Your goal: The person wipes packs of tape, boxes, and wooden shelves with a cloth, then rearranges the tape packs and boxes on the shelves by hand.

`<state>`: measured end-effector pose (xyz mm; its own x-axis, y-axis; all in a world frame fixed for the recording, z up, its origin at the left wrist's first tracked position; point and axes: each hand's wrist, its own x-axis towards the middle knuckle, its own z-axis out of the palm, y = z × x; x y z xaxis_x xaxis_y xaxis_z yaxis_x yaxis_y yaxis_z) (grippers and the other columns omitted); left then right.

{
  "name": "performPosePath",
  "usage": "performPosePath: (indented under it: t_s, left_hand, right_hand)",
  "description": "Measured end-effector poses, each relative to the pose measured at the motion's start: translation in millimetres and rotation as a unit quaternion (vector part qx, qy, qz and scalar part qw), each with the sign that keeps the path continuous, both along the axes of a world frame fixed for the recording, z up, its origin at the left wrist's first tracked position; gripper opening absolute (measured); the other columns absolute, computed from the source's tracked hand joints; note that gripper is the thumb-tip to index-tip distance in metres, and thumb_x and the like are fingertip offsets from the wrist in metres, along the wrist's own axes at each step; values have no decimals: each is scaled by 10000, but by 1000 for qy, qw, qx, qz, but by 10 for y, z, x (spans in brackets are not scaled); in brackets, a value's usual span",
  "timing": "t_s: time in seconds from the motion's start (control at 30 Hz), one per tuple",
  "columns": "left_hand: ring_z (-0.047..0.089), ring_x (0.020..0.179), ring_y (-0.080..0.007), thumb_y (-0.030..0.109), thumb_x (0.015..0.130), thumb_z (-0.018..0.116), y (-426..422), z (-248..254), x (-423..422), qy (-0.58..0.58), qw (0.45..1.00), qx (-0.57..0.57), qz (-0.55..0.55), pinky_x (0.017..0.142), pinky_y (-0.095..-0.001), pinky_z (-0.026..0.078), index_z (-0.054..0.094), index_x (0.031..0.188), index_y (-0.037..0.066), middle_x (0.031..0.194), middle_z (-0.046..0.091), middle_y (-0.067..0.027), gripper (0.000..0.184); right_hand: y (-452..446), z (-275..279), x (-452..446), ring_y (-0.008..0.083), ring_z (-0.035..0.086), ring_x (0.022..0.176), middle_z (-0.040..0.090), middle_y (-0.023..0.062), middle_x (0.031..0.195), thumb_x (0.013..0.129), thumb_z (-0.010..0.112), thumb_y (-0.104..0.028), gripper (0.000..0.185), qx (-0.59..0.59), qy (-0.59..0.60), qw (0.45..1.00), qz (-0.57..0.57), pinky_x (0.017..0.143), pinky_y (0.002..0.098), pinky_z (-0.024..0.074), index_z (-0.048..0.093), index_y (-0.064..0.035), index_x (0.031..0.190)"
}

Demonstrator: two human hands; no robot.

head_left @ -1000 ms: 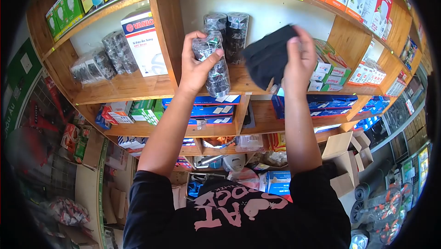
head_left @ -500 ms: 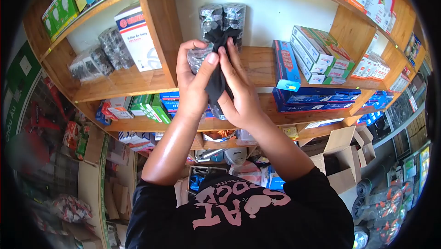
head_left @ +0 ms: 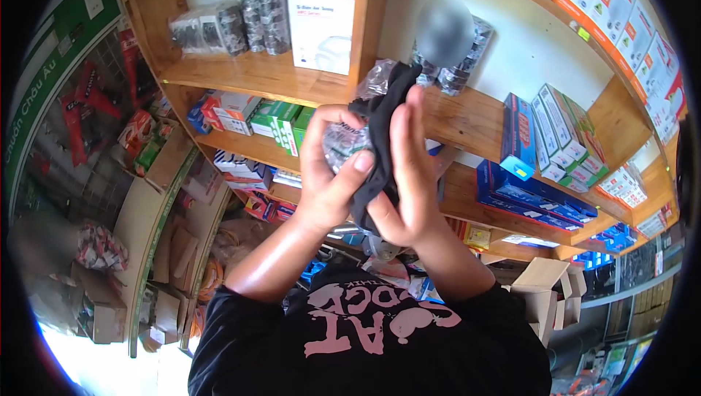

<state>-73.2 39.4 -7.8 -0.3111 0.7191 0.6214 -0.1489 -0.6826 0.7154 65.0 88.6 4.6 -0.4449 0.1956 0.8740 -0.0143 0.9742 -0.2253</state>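
Observation:
My left hand (head_left: 327,177) is wrapped round a pack in clear shiny plastic (head_left: 343,146), thumb in front. It looks like the wrapped rolls on the shelf, but its contents are mostly hidden. A black cloth (head_left: 381,129) lies along the pack's right side. My right hand (head_left: 407,169) presses this cloth against the pack, its fingers long and close together and its thumb bent under the cloth. Both hands are raised in front of the wooden shelves.
Plastic-wrapped dark rolls (head_left: 264,17) stand beside a white and blue Vanlock box (head_left: 321,20) on the upper left shelf. More wrapped rolls (head_left: 458,67) are behind my hands. To the right lie long blue boxes (head_left: 537,195); an open cardboard box (head_left: 540,290) is below them.
The view has turned left, so the shelves appear further right and more of the left aisle shows. My hands still hold the pack and cloth, with the right fingers now straighter.

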Motion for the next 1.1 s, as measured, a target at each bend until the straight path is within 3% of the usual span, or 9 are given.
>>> performPosePath:
  t_s: [0.17, 0.2, 0.3, 0.33, 0.47, 0.67, 0.87, 0.93, 1.1]
  left_hand:
    - [700, 970, -279, 407, 834, 777, -284, 171, -499, -115, 991, 64, 13, 857, -377, 580, 363, 1380, 43, 1150, 656, -233, 776]
    - [684, 945, -298, 566, 774, 769, -362, 197, -563, -87, 993, 12, 76, 829, -399, 589, 329, 1450, 76, 1169, 615, -225, 943]
    - [591, 1125, -246, 582, 762, 756, -473, 118, -655, -94, 991, 20, 91, 964, -365, 500, 233, 1571, 71, 1276, 549, -170, 1091]
    - [564, 1168, -253, 432, 822, 757, -517, 38, -708, -76, 996, 36, 24, 1016, -384, 453, 223, 1567, 30, 1260, 544, -179, 1001]
    - [565, 1161, -238, 397, 811, 781, -681, -40, -925, -35, 994, 66, 81, 1017, -366, 443, 273, 1528, -8, 1259, 542, -172, 968]
    - [599, 1079, -187, 363, 793, 807, -899, -116, -1526, -149, 983, 107, 1, 966, -326, 468, 397, 1359, 13, 1165, 591, -126, 782]
    - [500, 1177, -156, 251, 1093, 406, -1072, -484, -2011, -115, 977, -39, 173, 1029, -285, 387, 343, 1396, 77, 1267, 510, -121, 355]
    - [477, 1231, -178, 319, 1087, 433, -1202, -536, -1988, -88, 953, -23, 290, 1071, -302, 358, 309, 1437, 67, 1294, 499, -125, 448]
    - [492, 1212, -198, 388, 988, 654, -1380, -676, -2271, -132, 974, 37, 183, 1061, -338, 383, 333, 1413, 77, 1303, 500, -119, 617]
  right_hand:
    - [-235, -809, -185, 651, 113, 1458, 173, 341, 1626, 909, 583, -179, 710, 13, -97, 992, 79, 1205, 635, 159, 336, 34, 1539]
    - [-235, -761, -261, 634, 102, 1470, 161, 341, 1630, 916, 581, -206, 724, -3, -101, 991, 88, 1208, 628, 150, 321, 36, 1546]
    - [-264, -366, -513, 532, 55, 1529, 90, 346, 1644, 954, 561, -340, 801, -48, -95, 987, 121, 1226, 573, 115, 246, 61, 1571]
    - [-258, -238, -647, 488, 123, 1537, 108, 356, 1639, 960, 567, -396, 842, -61, -49, 989, 128, 1229, 536, 148, 234, 82, 1568]
    - [-297, -365, -956, 405, 356, 1471, 318, 322, 1579, 948, 598, -554, 959, -221, -11, 953, 207, 1198, 471, 279, 248, 104, 1553]
    - [-461, -736, -1333, 250, 490, 1350, 474, 177, 1501, 943, 651, -521, 900, -568, -76, 764, 297, 1151, 390, 350, 333, 98, 1515]
    - [-800, -1063, -1934, 239, 536, 1291, 554, 183, 1415, 1004, 600, -232, 569, -451, -16, 882, 138, 1096, 382, 404, 452, 107, 1436]
    - [-977, -1095, -2141, 259, 550, 1271, 566, 202, 1384, 1024, 527, -156, 482, -397, 3, 909, 130, 1091, 392, 408, 460, 101, 1426]
    - [-1210, -1030, -2448, 373, 403, 1426, 394, 266, 1531, 1045, 439, -182, 559, -237, -53, 964, 112, 1172, 458, 314, 326, 106, 1510]
